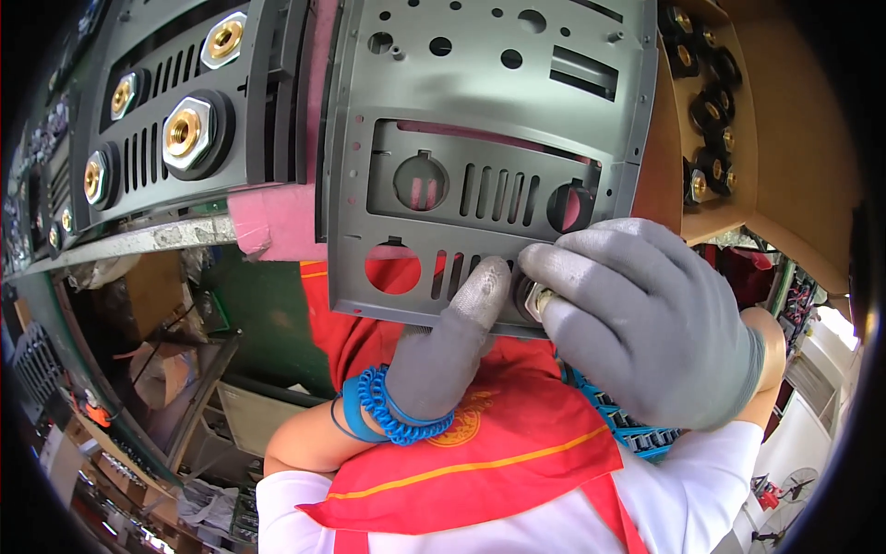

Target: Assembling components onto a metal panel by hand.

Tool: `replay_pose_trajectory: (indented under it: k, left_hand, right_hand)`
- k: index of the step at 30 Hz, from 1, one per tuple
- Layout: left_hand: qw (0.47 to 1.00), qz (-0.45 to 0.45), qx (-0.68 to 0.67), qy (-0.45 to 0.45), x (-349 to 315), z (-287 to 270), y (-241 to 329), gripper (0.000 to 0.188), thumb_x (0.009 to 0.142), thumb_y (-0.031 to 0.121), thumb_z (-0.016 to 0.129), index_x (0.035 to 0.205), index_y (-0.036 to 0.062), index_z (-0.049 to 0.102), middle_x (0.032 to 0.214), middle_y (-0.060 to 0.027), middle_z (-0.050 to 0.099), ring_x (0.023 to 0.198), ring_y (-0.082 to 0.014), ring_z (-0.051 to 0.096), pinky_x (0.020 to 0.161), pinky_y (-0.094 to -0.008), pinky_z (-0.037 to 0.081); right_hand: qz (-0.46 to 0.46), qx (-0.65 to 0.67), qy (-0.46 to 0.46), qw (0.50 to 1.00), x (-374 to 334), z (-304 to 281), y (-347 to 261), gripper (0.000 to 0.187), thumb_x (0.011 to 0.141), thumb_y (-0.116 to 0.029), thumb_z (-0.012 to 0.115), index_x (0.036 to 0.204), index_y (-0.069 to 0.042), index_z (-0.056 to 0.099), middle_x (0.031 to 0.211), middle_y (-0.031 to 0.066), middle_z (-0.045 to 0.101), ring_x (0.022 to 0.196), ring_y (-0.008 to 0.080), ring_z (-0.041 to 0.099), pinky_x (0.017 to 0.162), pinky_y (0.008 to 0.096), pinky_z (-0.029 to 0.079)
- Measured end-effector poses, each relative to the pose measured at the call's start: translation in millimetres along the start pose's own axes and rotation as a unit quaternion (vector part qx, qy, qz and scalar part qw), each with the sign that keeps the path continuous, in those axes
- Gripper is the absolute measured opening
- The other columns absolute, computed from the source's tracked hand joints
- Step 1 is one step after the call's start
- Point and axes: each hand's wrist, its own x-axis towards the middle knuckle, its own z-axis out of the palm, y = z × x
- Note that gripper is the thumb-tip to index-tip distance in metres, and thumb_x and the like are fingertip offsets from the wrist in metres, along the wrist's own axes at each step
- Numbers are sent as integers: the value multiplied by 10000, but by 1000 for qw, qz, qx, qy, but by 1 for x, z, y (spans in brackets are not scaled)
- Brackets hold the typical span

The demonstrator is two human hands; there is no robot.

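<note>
A grey sheet-metal panel [489, 97] with round holes and slots lies in front of me, its near edge over my red apron. My left hand [448, 346], in a grey glove, grips that edge with the thumb on top; its other fingers are mostly hidden below the metal. At the near right round hole, the curled fingers of my gloved right hand [646, 309] close on a silver hex nut [535, 301], with a dark ring around it. Much of the nut is covered by the fingers. The other round holes hold no fittings.
Left, a stack of similar panels [138, 162] carries brass-centred fittings [188, 136] with hex nuts and black rings. A cardboard box [766, 120] at right holds several black fittings [711, 109]. Pink foam [275, 220] sits beside the panel, on the bench edge.
</note>
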Motion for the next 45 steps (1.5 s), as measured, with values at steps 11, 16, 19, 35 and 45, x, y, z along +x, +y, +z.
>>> replay_pose_trajectory:
  k: [11, 16, 19, 35, 45]
  left_hand:
    - [871, 87, 482, -28, -4, -47, -19, 399, 928, 92, 558, 1315, -1, 533, 1287, -115, 585, 1097, -186, 626, 894, -283, 514]
    - [963, 28, 267, -27, -4, -42, -24, 382, 938, 78, 558, 1311, -1, 536, 1270, -114, 596, 1122, -191, 611, 933, -293, 497]
    - [991, -3, 134, -16, -5, -38, -24, 373, 944, 70, 558, 1309, 0, 538, 1260, -113, 602, 1137, -195, 603, 956, -299, 487]
    - [997, -64, 46, 20, 1, -16, 4, 243, 973, 125, 577, 1186, 14, 612, 1113, -50, 630, 954, -117, 609, 825, -284, 517]
    - [983, 9, 179, 22, 0, -17, -2, 377, 888, 56, 652, 1256, 28, 572, 1106, -108, 636, 970, -206, 631, 830, -332, 525]
  right_hand:
    - [31, 84, -58, 994, 17, -39, 27, 262, 691, -107, 756, 911, -65, 620, 1021, 156, 661, 898, 303, 657, 759, 375, 522]
    - [68, 92, -4, 993, 17, -42, 50, 270, 667, -44, 764, 899, -42, 625, 1092, 179, 663, 968, 319, 654, 829, 365, 506]
    - [30, 55, -7, 998, 22, -36, 48, 270, 669, -12, 750, 907, -42, 627, 1103, 174, 660, 975, 326, 650, 839, 374, 505]
    - [-51, 65, -91, 992, 11, -21, 23, 270, 701, -210, 759, 903, -71, 645, 1045, 157, 665, 842, 295, 636, 739, 395, 504]
    - [-85, 14, -52, 995, 3, -27, 11, 306, 686, -235, 712, 907, -33, 645, 1038, 134, 658, 903, 275, 653, 876, 465, 493]
